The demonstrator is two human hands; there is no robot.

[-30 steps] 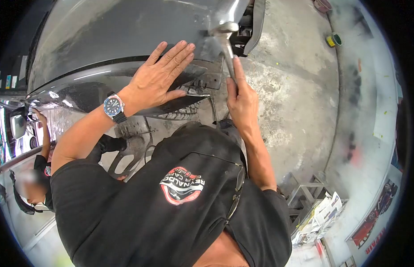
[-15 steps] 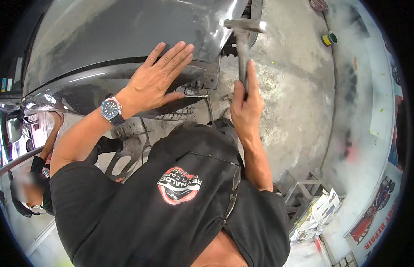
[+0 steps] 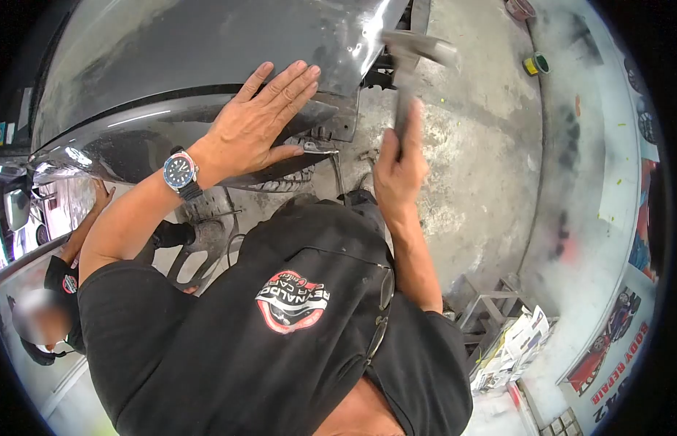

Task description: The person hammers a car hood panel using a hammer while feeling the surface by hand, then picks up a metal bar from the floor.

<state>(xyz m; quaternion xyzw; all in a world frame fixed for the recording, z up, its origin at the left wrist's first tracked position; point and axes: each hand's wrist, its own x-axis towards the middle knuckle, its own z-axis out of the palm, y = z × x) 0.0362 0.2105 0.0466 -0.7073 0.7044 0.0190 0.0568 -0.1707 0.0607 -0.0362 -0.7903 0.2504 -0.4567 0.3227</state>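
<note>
My left hand (image 3: 269,120) lies flat, palm down, where the dark car's hood (image 3: 229,43) meets its fender (image 3: 127,142). Its fingers are stretched out, with the thumb pointing right. In my right hand (image 3: 400,171) is a hammer (image 3: 405,83), gripped by the handle with the index finger along it. The hammer's head is raised beside the front edge of the hood and is blurred by motion; I cannot tell if it touches the metal. Below the fender, part of a tire (image 3: 284,182) shows.
A co-worker (image 3: 58,305) is at the left, one hand by the car's side. A metal stand (image 3: 491,305) and a stack of newspapers (image 3: 513,349) are at lower right. A small can (image 3: 535,64) and a reddish container (image 3: 520,9) sit near the right wall.
The hammer head has shifted slightly right and tilted, its right end lower. My left hand stays in nearly the same place on the car.
</note>
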